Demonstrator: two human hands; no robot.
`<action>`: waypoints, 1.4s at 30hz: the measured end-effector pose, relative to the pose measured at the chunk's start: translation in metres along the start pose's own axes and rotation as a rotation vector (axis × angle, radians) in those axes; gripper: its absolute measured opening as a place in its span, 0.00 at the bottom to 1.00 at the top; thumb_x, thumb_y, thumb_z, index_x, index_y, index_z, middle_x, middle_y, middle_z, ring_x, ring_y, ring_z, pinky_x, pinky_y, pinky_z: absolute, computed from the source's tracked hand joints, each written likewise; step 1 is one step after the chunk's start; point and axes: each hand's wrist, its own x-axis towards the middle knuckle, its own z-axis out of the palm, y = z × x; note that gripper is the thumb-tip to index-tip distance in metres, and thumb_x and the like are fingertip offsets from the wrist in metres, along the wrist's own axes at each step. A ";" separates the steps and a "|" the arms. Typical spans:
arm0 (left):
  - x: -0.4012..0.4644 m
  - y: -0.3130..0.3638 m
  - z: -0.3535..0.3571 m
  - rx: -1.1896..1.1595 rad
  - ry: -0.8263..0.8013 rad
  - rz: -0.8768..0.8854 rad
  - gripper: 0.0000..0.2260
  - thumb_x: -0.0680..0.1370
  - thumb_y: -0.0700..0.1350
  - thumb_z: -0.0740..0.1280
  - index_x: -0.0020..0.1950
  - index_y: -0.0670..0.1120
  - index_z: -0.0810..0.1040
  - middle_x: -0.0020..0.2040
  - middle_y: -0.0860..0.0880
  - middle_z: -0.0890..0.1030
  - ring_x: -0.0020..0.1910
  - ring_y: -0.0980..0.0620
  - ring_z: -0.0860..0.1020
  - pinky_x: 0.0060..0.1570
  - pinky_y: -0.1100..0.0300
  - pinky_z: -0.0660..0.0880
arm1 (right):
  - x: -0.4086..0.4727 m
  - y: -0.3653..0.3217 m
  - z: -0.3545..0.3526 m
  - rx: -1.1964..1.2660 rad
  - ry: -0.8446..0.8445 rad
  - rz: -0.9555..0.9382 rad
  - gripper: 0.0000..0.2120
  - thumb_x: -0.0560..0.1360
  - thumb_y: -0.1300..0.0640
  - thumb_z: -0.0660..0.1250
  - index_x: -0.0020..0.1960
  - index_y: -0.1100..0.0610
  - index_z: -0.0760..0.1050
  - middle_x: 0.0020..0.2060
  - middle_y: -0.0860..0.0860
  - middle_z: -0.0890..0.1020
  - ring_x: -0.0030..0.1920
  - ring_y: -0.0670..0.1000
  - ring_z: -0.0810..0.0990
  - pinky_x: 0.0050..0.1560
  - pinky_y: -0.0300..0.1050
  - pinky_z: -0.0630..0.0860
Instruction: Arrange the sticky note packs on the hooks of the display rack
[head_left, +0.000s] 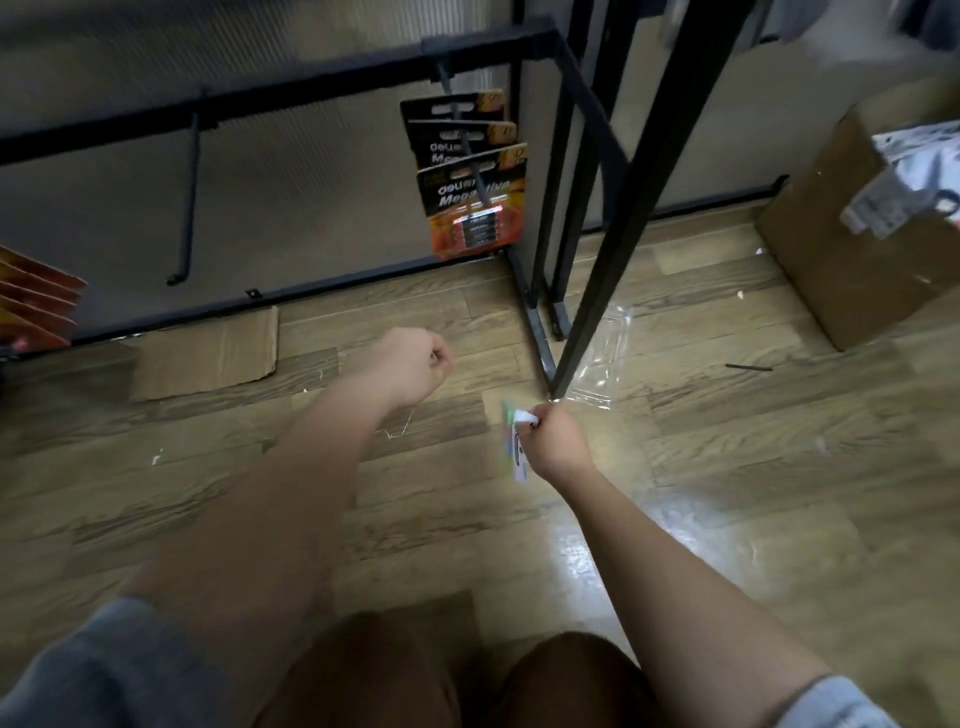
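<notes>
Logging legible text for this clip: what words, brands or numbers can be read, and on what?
"deli" and "Mega...tive", partly hidden by the hook: front battery pack.
Packs behind it: print cut off.
Sticky note pack gripped in right hand: label blurred.
Cardboard box contents: unreadable.

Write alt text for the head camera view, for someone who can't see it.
Seen from above, a person's right hand pinches a small sticky note pack over a wood floor, while the left hand is curled and holds nothing. Ahead, a black display rack has one bare hook and one holding battery packs.
</notes>
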 end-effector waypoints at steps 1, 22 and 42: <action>-0.013 0.006 -0.011 -0.001 -0.013 -0.005 0.09 0.80 0.46 0.61 0.56 0.50 0.78 0.54 0.50 0.78 0.48 0.50 0.77 0.49 0.55 0.76 | -0.021 -0.010 -0.015 -0.029 -0.015 -0.003 0.14 0.79 0.58 0.57 0.35 0.60 0.68 0.35 0.59 0.78 0.42 0.62 0.76 0.35 0.44 0.63; -0.362 0.143 -0.384 -0.205 0.335 0.102 0.08 0.79 0.45 0.61 0.52 0.52 0.80 0.48 0.53 0.79 0.47 0.54 0.76 0.48 0.60 0.72 | -0.400 -0.274 -0.369 0.013 0.253 -0.285 0.12 0.77 0.65 0.60 0.57 0.59 0.78 0.49 0.55 0.83 0.49 0.55 0.79 0.42 0.37 0.66; -0.486 0.072 -0.534 -0.377 0.799 0.134 0.07 0.79 0.45 0.62 0.48 0.55 0.79 0.44 0.57 0.79 0.41 0.65 0.74 0.38 0.68 0.67 | -0.500 -0.492 -0.418 0.017 0.684 -0.978 0.06 0.78 0.62 0.65 0.49 0.58 0.81 0.43 0.50 0.77 0.43 0.47 0.75 0.44 0.34 0.69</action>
